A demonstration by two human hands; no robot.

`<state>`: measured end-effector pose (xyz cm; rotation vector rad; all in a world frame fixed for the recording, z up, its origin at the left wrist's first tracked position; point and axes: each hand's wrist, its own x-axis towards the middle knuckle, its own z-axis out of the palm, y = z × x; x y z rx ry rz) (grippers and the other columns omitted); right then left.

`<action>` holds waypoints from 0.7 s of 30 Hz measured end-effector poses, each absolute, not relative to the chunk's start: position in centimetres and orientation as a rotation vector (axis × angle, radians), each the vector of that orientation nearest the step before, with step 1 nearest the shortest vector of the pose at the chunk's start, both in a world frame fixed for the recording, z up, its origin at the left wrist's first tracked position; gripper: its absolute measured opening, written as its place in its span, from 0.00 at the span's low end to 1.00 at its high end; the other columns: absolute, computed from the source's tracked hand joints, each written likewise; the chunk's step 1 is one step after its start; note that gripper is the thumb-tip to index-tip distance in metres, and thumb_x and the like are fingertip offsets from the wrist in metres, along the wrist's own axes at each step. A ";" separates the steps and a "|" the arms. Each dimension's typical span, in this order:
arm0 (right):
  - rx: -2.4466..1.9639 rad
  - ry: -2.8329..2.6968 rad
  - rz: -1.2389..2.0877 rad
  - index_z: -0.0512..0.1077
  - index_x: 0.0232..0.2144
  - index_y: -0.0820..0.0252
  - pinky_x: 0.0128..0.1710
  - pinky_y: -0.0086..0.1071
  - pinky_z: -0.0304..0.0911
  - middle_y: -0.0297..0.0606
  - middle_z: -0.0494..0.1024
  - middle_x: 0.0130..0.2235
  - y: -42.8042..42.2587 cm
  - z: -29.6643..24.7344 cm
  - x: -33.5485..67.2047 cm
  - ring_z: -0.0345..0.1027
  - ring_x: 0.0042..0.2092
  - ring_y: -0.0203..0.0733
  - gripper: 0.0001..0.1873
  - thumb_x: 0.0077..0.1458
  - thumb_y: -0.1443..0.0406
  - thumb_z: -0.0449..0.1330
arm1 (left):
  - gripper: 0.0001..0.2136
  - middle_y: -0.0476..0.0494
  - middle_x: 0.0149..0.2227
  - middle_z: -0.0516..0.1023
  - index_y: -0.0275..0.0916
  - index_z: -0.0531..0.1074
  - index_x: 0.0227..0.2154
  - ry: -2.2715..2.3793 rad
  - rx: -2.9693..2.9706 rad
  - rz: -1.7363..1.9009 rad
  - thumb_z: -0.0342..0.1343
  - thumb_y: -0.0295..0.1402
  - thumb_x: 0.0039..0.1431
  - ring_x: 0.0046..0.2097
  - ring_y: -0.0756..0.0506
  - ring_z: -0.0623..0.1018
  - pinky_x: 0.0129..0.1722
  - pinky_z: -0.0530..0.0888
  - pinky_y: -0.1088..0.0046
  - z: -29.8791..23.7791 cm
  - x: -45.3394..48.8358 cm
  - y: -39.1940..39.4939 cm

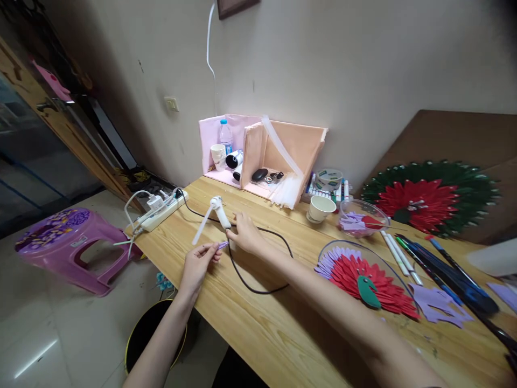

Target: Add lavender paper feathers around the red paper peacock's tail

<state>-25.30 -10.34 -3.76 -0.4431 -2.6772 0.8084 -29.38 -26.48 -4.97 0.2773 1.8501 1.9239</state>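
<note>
Pinched in the fingertips of my left hand (202, 261) is a small purple foam petal (223, 245), over the near edge of the wooden table. My right hand (244, 231) reaches across to a white hot glue gun (221, 213), thumb and fingers at the end of its handle. From the gun's back sticks out a translucent glue stick (203, 223). Its black cord (258, 292) loops over the tabletop below my right forearm. To the right, a peacock craft (367, 291) with red and purple petals and a green body lies on a round clear-rimmed base.
A power strip (163, 211) sits at the table's left end. Behind stand a pink organizer (252, 156) with glue sticks, a paper cup (320, 209) and a clear bowl (363, 218) of foam pieces. Markers (398, 253) lie right. A pink stool (81, 253) and a bin (155, 334) stand on the floor.
</note>
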 end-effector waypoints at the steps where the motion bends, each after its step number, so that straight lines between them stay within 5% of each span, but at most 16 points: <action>1: -0.316 -2.681 0.776 0.59 0.52 0.67 0.51 0.36 0.54 0.49 0.65 0.49 -9.5 -3.6 -23.6 0.58 0.52 0.46 0.26 0.52 0.61 0.54 | 0.16 0.46 0.23 0.76 0.34 0.76 0.26 1.844 0.321 1.897 0.64 0.42 0.38 0.24 0.52 0.72 0.26 0.69 0.78 -4.9 -29.0 -25.8; 10: -0.270 -2.544 0.935 0.67 0.39 0.64 0.40 0.30 0.61 0.41 0.70 0.39 -6.4 -3.0 -20.9 0.65 0.39 0.37 0.09 0.56 0.68 0.51 | 0.09 0.45 0.22 0.76 0.36 0.77 0.24 1.778 0.704 1.592 0.62 0.38 0.44 0.24 0.51 0.72 0.26 0.69 0.77 -4.7 -27.4 -24.1; 15: -0.223 -2.698 0.655 0.66 0.42 0.66 0.44 0.36 0.59 0.47 0.70 0.43 -11.3 -3.0 -28.3 0.62 0.46 0.47 0.17 0.50 0.62 0.60 | 0.07 0.46 0.23 0.76 0.37 0.77 0.24 1.844 0.657 1.718 0.60 0.36 0.46 0.24 0.51 0.71 0.26 0.69 0.78 -4.9 -27.8 -26.7; 21: -0.279 -2.740 0.661 0.67 0.42 0.69 0.42 0.41 0.59 0.54 0.70 0.43 -14.1 -4.0 -32.2 0.61 0.45 0.54 0.15 0.49 0.71 0.58 | 0.07 0.45 0.23 0.76 0.37 0.77 0.24 1.906 0.609 1.807 0.60 0.36 0.46 0.25 0.50 0.72 0.27 0.70 0.77 -4.5 -28.6 -28.8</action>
